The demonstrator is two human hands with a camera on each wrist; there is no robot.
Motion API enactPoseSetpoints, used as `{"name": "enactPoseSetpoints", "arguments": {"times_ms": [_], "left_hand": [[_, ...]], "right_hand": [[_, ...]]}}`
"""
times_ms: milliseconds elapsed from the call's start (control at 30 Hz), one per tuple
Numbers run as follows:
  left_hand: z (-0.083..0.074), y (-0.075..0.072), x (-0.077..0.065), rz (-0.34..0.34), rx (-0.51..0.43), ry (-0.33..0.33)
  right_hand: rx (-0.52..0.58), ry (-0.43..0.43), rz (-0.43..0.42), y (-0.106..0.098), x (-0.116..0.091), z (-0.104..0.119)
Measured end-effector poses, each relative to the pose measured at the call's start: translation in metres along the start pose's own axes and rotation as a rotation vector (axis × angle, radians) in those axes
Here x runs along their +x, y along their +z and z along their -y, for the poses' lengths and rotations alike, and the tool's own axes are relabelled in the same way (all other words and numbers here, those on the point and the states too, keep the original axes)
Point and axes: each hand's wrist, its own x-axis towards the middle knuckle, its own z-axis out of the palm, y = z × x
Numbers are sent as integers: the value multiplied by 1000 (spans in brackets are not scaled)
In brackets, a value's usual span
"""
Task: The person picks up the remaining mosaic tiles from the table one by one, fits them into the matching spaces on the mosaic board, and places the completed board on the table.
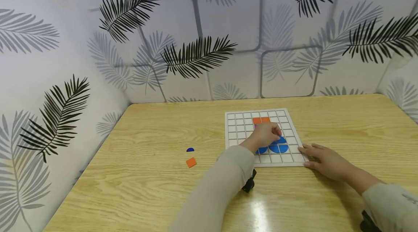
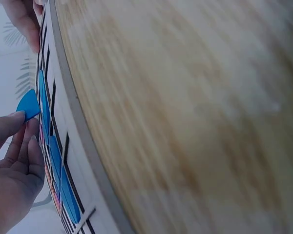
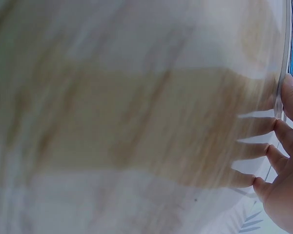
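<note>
A white gridded board (image 1: 232, 127) lies flat on the table. My left hand (image 1: 265, 135) is over its middle. Between thumb and fingers it pinches a blue quarter-circle tile (image 2: 29, 103), tilted up from the board. Flat blue tiles (image 1: 278, 148) lie in the grid below that hand, and orange square tiles (image 1: 261, 120) sit above it. A pinkish tile (image 1: 256, 127) is mostly covered by the left hand. My right hand (image 1: 326, 161) rests at the board's lower right edge with its fingers spread, the fingertips touching the edge and tabletop.
Left of the board, a dark blue half-round tile (image 1: 190, 149) and an orange square tile (image 1: 191, 162) lie loose on the wooden table (image 1: 137, 188). A wall with a leaf pattern (image 1: 228, 76) rises behind the table's far edge.
</note>
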Motion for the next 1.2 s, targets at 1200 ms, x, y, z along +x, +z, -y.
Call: {"name": "enactPoseSetpoints", "arguments": {"times_ms": [1200], "left_hand": [[-19,9,5,82,356,7]], "right_hand": [[-10,-26,-20,-1,-2,1]]}}
